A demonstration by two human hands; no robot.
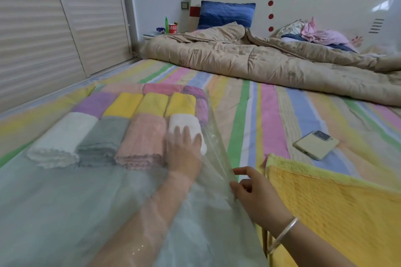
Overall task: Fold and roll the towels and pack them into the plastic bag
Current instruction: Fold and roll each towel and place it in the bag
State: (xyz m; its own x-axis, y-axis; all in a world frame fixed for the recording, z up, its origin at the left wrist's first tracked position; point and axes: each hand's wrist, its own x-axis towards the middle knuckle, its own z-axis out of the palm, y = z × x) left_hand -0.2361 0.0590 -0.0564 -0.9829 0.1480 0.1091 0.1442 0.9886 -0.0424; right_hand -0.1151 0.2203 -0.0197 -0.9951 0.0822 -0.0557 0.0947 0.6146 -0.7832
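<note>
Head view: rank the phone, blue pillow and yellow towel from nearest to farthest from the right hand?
From the right hand:
1. yellow towel, just to its right.
2. phone, farther up the bed.
3. blue pillow, at the headboard.

The one head view looks forward and down along the bed [271,115] toward the headboard [314,2]. It sits close over both arms: the left grip [184,147] lies centre, flat inside the bag [65,201]; the right grip [253,193], pinching the bag's edge, is nearer and right of it. Wide-angle bending curves the doors [43,28] far left.
</note>
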